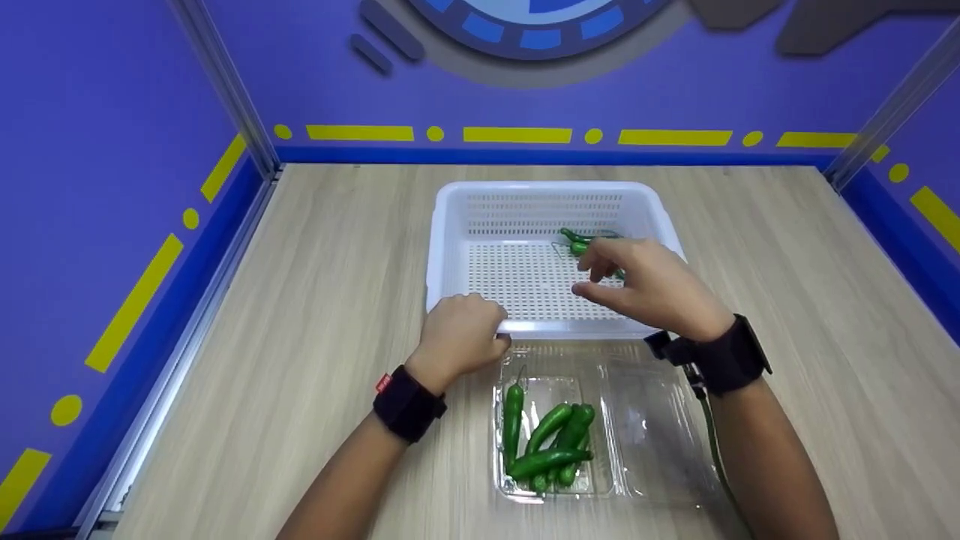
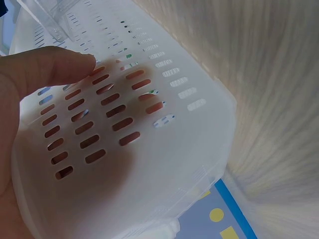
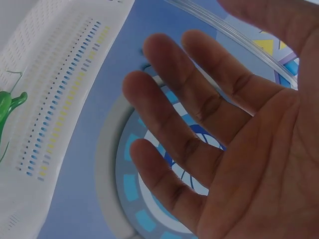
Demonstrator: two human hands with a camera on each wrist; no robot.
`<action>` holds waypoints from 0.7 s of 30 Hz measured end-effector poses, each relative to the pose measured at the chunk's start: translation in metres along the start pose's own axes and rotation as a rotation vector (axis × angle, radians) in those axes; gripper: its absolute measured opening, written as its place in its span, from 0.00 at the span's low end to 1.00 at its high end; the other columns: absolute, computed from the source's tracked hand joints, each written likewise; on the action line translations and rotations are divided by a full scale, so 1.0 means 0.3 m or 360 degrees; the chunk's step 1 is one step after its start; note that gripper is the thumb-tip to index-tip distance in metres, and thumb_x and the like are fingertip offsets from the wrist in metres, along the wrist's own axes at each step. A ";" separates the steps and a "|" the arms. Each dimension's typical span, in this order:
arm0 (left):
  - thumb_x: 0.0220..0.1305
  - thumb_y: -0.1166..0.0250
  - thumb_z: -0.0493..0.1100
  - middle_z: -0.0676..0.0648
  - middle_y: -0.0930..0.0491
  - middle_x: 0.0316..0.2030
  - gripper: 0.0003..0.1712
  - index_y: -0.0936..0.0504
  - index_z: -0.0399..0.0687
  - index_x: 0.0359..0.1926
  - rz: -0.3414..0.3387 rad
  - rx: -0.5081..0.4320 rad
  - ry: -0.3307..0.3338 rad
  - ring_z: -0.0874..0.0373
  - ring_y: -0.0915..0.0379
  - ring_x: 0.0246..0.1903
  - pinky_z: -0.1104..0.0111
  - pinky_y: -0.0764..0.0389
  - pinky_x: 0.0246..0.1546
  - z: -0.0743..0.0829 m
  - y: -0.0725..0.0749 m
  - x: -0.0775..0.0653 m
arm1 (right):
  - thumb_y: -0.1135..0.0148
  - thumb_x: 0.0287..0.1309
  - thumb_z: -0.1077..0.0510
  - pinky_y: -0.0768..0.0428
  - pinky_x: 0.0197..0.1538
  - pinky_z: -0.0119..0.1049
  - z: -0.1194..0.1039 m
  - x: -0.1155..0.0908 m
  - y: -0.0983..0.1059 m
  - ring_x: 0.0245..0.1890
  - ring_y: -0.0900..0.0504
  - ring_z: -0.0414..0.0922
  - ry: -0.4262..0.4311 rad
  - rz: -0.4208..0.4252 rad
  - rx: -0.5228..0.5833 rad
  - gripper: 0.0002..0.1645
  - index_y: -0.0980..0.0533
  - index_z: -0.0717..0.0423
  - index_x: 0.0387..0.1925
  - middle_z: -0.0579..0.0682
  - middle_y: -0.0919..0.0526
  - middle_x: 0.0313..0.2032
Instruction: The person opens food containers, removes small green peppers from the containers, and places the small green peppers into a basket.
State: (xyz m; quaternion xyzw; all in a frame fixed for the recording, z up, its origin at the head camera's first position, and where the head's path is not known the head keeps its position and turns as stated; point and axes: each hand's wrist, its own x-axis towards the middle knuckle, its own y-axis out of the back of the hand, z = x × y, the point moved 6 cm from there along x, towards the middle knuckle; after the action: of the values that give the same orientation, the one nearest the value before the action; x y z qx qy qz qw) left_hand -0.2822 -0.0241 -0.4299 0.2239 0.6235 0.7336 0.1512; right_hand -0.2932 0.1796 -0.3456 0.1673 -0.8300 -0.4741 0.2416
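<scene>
Beneath both hands spreads a table [image 1: 337, 300] with a pale wood-look top, its fine grain running in long streaks. Beyond the hands stands a purple-blue back wall [image 1: 337, 90], printed with yellow dashes and dots and, higher up, a round blue emblem [image 1: 544, 37]. To the left of the left hand rises a matching side panel [image 1: 90, 112], joined to the back wall by a grey metal post [image 1: 240, 90].

The left hand [image 1: 463, 334] grips the near left part of the rim of a white plastic basket [image 1: 570, 328], fingers over the edge and thumb against the outer wall. From the left wrist, that wall looks milky and translucent, pierced by rows of rounded slots, with the fingers' shadow showing through.

The right hand [image 1: 652, 289] hovers over the basket's right side, palm bared to its wrist camera, fingers gently bent and parted, thumb wide of them. Just beyond its fingertips, slim glossy green peppers [image 1: 577, 248] with thin, curling stems lie in the basket, partly hidden by the hand.

Nearer the person, between the forearms, sits a transparent, shiny hinged container [image 1: 645, 427]. Its left half holds more peppers [image 1: 551, 459], smooth, tapered and dark green, several heaped across one another.
</scene>
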 end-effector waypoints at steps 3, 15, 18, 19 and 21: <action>0.58 0.34 0.49 0.56 0.32 0.15 0.17 0.27 0.54 0.16 -0.0012 -0.0002 0.0008 0.58 0.34 0.17 0.62 0.28 0.18 -0.001 0.000 -0.001 | 0.28 0.59 0.48 0.20 0.41 0.40 -0.004 -0.011 -0.008 0.35 0.17 0.39 0.0018 0.0007 -0.0003 0.13 0.20 0.48 0.41 0.42 0.14 0.35; 0.58 0.34 0.50 0.56 0.33 0.15 0.17 0.27 0.54 0.16 0.0017 0.0028 -0.0007 0.58 0.35 0.16 0.62 0.27 0.18 0.003 -0.001 -0.001 | 0.27 0.58 0.47 0.18 0.43 0.41 -0.041 -0.034 -0.002 0.37 0.17 0.39 0.0119 0.0017 -0.0023 0.13 0.20 0.48 0.40 0.42 0.15 0.36; 0.58 0.34 0.50 0.56 0.35 0.14 0.18 0.29 0.55 0.16 0.0024 0.0031 -0.0007 0.58 0.36 0.16 0.62 0.27 0.18 0.003 0.001 0.000 | 0.27 0.58 0.48 0.18 0.44 0.42 -0.056 -0.042 -0.004 0.38 0.17 0.39 0.0162 0.0000 -0.0021 0.13 0.20 0.47 0.40 0.42 0.15 0.36; 0.58 0.34 0.50 0.57 0.36 0.14 0.18 0.29 0.54 0.16 0.0021 0.0027 -0.0008 0.59 0.36 0.16 0.62 0.27 0.18 0.004 0.001 0.001 | 0.27 0.58 0.49 0.18 0.45 0.42 -0.061 -0.046 -0.007 0.38 0.17 0.39 0.0175 -0.0011 -0.0024 0.13 0.20 0.47 0.40 0.42 0.15 0.36; 0.58 0.34 0.50 0.57 0.35 0.14 0.18 0.29 0.54 0.16 0.0014 0.0014 -0.0008 0.59 0.36 0.17 0.62 0.27 0.18 0.005 0.001 0.002 | 0.27 0.58 0.49 0.17 0.45 0.41 -0.070 -0.054 -0.013 0.39 0.16 0.39 0.0195 -0.0038 -0.0031 0.13 0.20 0.47 0.41 0.40 0.15 0.37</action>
State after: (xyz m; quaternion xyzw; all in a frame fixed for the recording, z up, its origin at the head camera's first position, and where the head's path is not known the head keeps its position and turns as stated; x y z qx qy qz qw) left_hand -0.2820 -0.0227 -0.4295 0.2292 0.6253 0.7310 0.1485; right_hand -0.2677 0.1711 -0.3437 0.2035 -0.8069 -0.4739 0.2879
